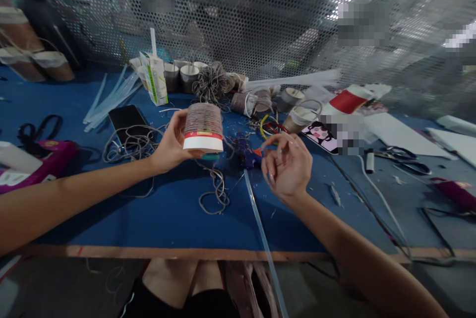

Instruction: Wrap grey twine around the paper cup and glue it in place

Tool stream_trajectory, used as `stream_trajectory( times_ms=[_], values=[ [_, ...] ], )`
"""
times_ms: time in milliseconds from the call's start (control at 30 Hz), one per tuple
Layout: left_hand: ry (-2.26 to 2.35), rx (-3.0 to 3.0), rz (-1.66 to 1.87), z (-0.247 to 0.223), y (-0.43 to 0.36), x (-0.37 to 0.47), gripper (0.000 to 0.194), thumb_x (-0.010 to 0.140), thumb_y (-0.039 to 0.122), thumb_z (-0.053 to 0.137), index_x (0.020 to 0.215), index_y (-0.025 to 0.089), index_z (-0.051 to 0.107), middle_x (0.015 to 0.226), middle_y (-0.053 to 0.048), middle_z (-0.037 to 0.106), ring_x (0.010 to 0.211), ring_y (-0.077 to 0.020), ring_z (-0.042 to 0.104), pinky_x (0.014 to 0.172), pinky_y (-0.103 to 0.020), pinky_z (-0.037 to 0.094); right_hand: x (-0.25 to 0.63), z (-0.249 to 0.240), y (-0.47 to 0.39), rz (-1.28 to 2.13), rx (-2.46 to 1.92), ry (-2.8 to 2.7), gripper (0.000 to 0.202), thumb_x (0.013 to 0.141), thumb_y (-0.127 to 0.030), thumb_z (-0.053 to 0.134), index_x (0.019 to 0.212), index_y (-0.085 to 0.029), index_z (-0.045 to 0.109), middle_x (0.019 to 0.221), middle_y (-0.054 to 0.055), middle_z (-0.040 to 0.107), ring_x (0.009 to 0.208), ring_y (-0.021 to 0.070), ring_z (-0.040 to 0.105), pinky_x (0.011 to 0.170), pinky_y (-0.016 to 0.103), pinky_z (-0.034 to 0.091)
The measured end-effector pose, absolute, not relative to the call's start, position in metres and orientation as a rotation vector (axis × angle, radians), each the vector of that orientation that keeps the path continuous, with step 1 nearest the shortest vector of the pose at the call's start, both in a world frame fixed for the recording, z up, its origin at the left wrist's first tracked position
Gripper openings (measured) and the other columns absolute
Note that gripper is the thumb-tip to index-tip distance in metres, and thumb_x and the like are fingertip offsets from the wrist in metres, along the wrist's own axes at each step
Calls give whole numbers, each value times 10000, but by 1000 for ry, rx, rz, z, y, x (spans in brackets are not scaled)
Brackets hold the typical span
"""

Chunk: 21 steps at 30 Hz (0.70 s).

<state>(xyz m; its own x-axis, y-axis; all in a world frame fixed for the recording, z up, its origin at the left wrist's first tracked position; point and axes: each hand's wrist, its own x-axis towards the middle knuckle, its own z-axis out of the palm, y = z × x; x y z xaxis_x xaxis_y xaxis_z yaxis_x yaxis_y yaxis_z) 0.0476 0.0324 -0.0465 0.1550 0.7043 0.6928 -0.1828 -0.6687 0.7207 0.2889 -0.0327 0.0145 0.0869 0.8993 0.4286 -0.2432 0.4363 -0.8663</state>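
My left hand (pixel 171 140) grips a paper cup (pixel 203 146), white with a red band, tilted with its white end towards me. Grey cord (pixel 204 118) is wound in rows around it. My right hand (pixel 288 164) is palm up, fingers loosely curled and apart, with nothing visible in it. Just left of its fingertips lies a dark purple glue gun (pixel 243 148) with an orange trigger (pixel 257 152). A long clear glue stick (pixel 260 226) runs from the gun over the table's front edge. Loose grey cord (pixel 219 194) lies below the cup.
Behind stand several cord-wrapped cups (pixel 189 77), a drink carton (pixel 154 77) and a cord bundle (pixel 211 82). Clear glue sticks (pixel 111 99) and a black phone (pixel 128 120) lie left. Scissors (pixel 409 161) and cables lie right. A perforated metal screen (pixel 241 20) closes the back.
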Motion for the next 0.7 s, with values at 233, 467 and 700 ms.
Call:
stream_trajectory(
  times_ms=[233, 467, 700],
  values=[
    [484, 1810, 1441, -41, 29, 48, 922, 527, 558, 925, 1249, 283, 422, 1299, -102, 590, 1215, -296, 620, 1017, -476, 555, 288, 11, -33, 942, -685, -1737, 769, 694, -307, 853, 1333, -362, 430, 1634, 106, 222, 476, -11, 560, 385, 218, 528],
    [447, 2002, 1233, -35, 18, 50, 926, 549, 498, 930, 1280, 269, 409, 1384, -157, 555, 1312, -341, 575, 1077, -533, 512, 281, 7, -37, 876, -709, -1940, 932, 739, -212, 815, 1476, -423, 285, 1616, 138, 281, 485, -1, 547, 385, 211, 516],
    [435, 2114, 1272, -37, 16, 51, 1142, 612, 491, 905, 1507, 360, 208, 1596, -154, 328, 1501, -355, 330, 1201, -593, 353, 286, 4, -37, 629, -782, -2032, 891, 756, -126, 749, 1478, -410, 311, 1606, 148, 307, 410, -34, 437, 329, 209, 430]
  ],
)
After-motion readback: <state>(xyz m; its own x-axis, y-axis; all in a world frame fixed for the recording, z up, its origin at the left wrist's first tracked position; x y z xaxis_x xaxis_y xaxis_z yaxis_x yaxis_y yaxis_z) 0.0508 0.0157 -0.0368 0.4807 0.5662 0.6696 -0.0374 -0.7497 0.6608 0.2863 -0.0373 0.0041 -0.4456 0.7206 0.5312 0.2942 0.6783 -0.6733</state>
